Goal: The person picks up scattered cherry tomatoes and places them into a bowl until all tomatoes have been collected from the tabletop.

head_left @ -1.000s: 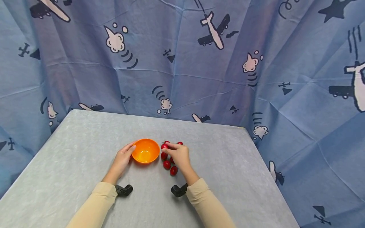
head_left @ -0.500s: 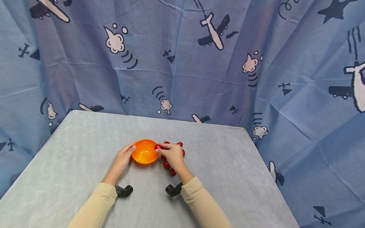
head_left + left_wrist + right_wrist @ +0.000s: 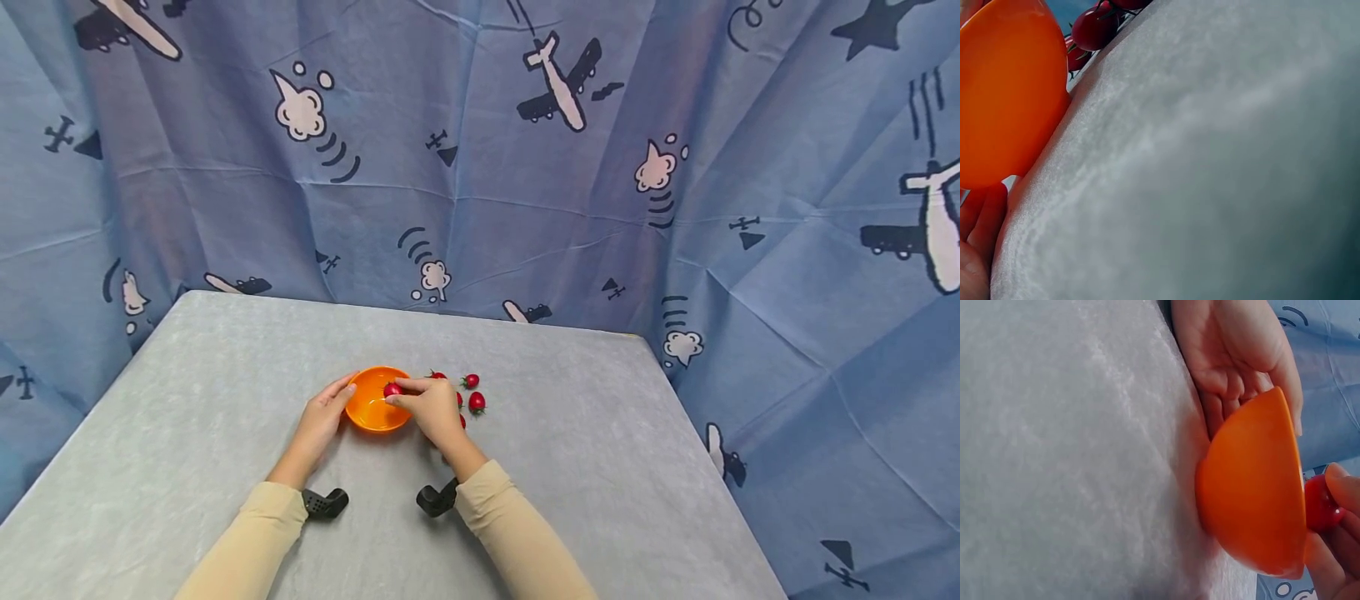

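Right fingers point(image 3: 414, 383) pinching red tomato point(image 3: 392, 389), left fingers point(image 3: 334, 388) holding orange bowl point(image 3: 370, 412) beneath it

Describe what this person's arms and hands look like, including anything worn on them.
The left hand and right hand are bare, without gloves. The left sleeve and right sleeve are plain beige, ending near the wrists. At the wrists, the left device and right device are black and curved; the left shows small dots. No cables are visible.
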Action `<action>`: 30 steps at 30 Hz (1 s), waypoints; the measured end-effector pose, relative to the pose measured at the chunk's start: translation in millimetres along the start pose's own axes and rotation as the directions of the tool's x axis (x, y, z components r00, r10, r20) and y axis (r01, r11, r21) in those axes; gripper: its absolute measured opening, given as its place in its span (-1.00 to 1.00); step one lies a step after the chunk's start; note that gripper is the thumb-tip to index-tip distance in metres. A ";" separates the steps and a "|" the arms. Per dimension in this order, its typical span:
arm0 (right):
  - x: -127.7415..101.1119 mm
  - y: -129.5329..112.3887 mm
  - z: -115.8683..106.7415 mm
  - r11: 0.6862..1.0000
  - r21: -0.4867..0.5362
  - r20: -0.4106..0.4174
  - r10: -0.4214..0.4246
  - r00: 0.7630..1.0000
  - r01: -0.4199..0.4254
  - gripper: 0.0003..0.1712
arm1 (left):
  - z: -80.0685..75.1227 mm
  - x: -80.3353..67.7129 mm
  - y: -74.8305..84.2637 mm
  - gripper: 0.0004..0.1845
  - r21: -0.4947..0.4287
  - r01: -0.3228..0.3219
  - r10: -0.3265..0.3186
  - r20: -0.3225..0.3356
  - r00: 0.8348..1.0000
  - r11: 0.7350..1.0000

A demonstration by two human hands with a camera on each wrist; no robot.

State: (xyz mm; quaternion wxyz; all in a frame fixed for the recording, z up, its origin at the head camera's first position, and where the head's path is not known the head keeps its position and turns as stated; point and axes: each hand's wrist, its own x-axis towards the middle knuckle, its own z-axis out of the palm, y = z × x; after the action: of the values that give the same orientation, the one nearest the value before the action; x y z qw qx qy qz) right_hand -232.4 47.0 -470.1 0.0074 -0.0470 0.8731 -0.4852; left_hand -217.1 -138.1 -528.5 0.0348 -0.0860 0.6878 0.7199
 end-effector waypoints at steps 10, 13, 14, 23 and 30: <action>2.5 -5.8 12.8 0.999 -0.021 0.008 -0.047 0.999 0.047 -0.67 | 0.5 0.0 -1.6 -0.46 0.004 -0.008 0.008 -0.012 1.000 1.000; 3.3 -8.0 16.0 0.998 -0.046 0.011 -0.043 0.999 0.044 -0.68 | 0.8 0.0 -1.6 -0.45 0.007 -0.011 0.011 -0.010 1.000 1.000; 3.3 -8.7 16.9 0.997 -0.060 0.012 -0.040 0.999 0.040 -0.68 | 0.7 0.0 -1.6 -0.44 0.009 -0.012 0.012 -0.009 1.000 1.000; 2.9 -12.3 22.5 0.993 -0.110 0.049 -0.037 0.998 0.042 -0.69 | -0.1 -0.5 -1.6 -0.45 0.026 -0.011 0.012 -0.013 1.000 1.000; 6.0 -10.5 31.6 0.968 -0.225 0.077 -0.094 0.993 0.109 -0.68 | -0.6 -2.2 -0.1 -0.44 0.026 -0.015 0.016 -0.010 1.000 1.000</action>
State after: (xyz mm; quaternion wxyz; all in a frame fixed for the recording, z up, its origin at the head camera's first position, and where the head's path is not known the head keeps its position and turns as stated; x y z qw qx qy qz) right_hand -235.8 14.2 -477.7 0.0061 -0.1081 0.9189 -0.3793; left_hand -214.9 -138.6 -528.3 0.0267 -0.0839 0.6980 0.7106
